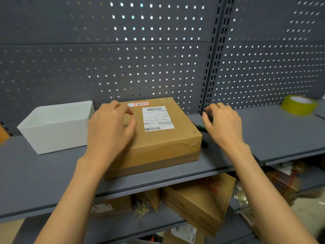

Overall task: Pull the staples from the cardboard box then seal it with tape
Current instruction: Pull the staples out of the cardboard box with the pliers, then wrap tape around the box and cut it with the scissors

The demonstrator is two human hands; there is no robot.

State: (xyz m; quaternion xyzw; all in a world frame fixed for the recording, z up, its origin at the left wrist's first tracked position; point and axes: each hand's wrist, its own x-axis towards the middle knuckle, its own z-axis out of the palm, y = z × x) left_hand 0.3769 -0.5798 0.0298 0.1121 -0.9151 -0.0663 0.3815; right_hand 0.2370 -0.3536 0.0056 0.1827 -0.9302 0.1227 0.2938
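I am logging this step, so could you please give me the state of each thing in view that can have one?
cardboard box: closed, flat on the shelf, label up, clear tape over its front right corner.
left hand: fingers loosely curled, over the box's left side, holding nothing.
right hand: curled beside the box; whether it holds something is unclear.
white bin: upright, open-topped, left of the box.
tape roll: lying flat, far right, untouched.
green tool: lying beside the box.

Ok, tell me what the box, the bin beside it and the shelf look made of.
Box: brown cardboard, matte, glossy clear tape at its front corner.
Bin: white plastic, probably; smooth, slightly translucent walls.
Shelf: likely grey-painted metal.
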